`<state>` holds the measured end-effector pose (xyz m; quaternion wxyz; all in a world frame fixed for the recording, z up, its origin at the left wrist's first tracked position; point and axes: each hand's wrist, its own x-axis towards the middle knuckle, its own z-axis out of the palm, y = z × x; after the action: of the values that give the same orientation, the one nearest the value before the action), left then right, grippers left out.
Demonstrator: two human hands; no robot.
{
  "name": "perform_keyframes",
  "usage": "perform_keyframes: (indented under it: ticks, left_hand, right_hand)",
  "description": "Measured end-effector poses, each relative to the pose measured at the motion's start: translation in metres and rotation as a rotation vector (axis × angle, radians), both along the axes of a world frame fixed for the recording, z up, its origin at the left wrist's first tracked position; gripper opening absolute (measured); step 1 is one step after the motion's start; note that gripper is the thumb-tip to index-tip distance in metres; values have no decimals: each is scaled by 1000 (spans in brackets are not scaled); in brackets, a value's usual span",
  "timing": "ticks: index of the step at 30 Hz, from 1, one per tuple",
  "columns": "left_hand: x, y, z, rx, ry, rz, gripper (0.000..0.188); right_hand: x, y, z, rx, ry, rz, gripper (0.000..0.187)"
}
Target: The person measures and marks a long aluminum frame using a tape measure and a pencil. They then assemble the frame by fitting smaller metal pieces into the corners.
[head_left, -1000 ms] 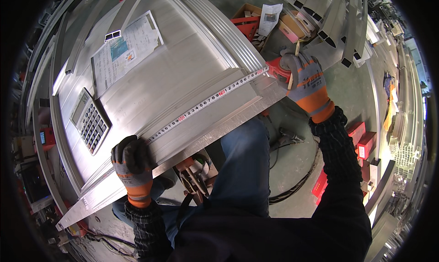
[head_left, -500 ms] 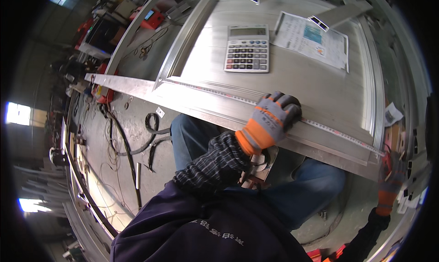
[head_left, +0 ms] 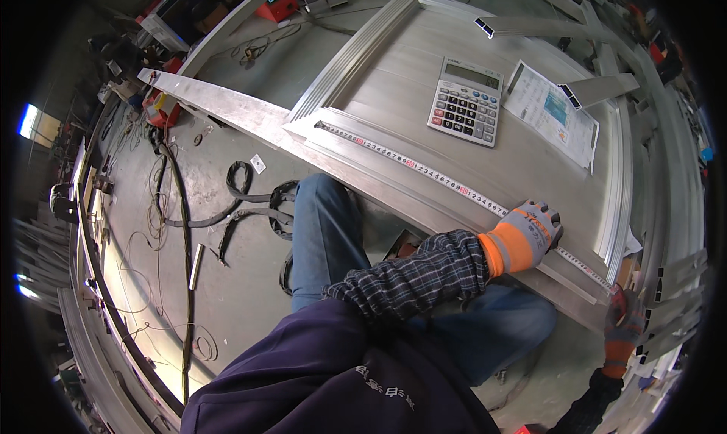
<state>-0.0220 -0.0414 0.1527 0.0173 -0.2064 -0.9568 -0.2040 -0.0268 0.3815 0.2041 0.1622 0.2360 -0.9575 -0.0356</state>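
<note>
- Far left: black cable [head_left: 188,282] lies on the floor; more of it in view than half a second ago, the camera having turned.
- Left: long metal bar [head_left: 219,104] runs out past the metal panel [head_left: 401,78].
- Left to right along the panel's near side: white tape blade [head_left: 413,163], lying out in a straight line. Its left end and markings are sharp; blurred half a second ago.
- Centre: calculator [head_left: 466,101] rests on the panel, beyond the blade; appears farther right in view, with the camera's turn.
- Right of centre: gloved left hand [head_left: 522,237] stays over the blade, fingers curled; cannot tell whether they grip it or only press.
- Beyond that hand: printed sheet [head_left: 556,120], just beside the calculator.
- Far right: gloved right hand [head_left: 624,332], fingers closed around the red tape case [head_left: 620,305] at the blade's right end, same hold as before.
</note>
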Motion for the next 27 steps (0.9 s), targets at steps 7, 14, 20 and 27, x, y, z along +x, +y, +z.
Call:
perform_keyframes:
  ticks: [7,14,20,27]
  left_hand:
    - [3,4,-11,84,88,8,24]
    - [3,-6,-1,43,-8,-75,27]
    - [-2,-4,-7,53,27,-72,23]
    - [-10,10,-28,108,205,-9,18]
  right_hand:
    - [4,-15,5,75,15,-15,40]
    - [12,-26,10,76,-77,-101,41]
    - [6,-4,-5,149,-3,-100,45]
    - [-6,-1,-9,103,-39,-178,52]
